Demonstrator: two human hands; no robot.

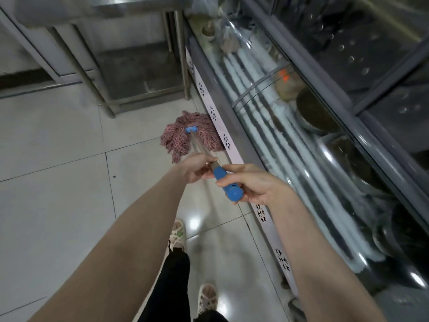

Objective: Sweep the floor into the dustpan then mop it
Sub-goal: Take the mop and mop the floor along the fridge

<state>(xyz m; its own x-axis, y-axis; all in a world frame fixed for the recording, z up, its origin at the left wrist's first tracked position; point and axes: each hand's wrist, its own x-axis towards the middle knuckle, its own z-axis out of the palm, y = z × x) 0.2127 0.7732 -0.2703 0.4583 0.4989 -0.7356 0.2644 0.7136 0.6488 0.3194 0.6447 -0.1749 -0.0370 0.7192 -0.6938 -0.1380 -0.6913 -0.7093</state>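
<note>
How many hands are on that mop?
2. The left hand grips the mop just below its blue grip; the right hand holds the blue grip at the top end. No others are visible.

No legible text, brand, number or sign anywhere in view. Only clusters of black star-like marks (226, 141), repeated at intervals along the pale strip (271, 235) at the foot of the glass display case (267, 108): ornament, not lettering. Orange patch (284, 76) behind the glass too blurred to tell whether a label or not.
</note>
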